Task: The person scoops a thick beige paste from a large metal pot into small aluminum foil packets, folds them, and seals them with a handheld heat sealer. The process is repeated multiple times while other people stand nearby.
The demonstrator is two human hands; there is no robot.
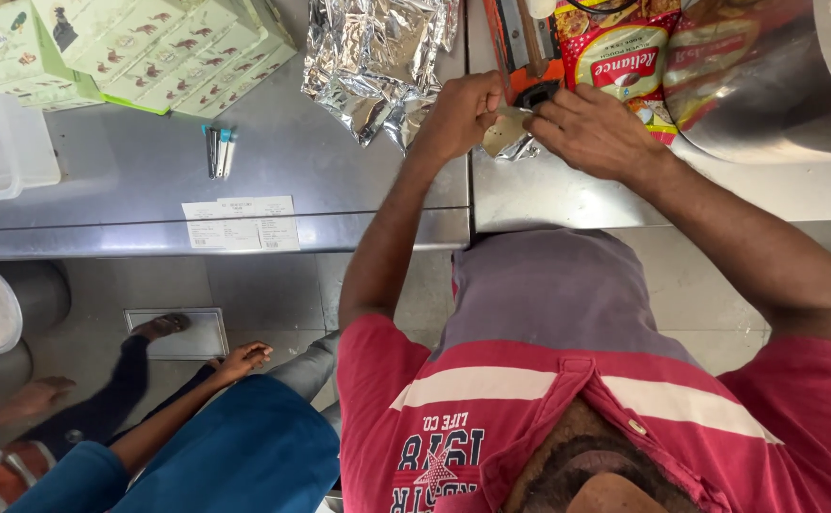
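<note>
Both hands, left hand (461, 112) and right hand (591, 128), have fingers pinched on a small foil pouch (506, 133) at the top middle of the steel table (339, 180), its mouth looking unsealed, more foil pouches (377, 57) piled behind.

My fingers (491, 112) hid most of the small foil pouch (509, 136); the steel vessel (767, 85) and green cartons (140, 52) ran past the top edge.
</note>
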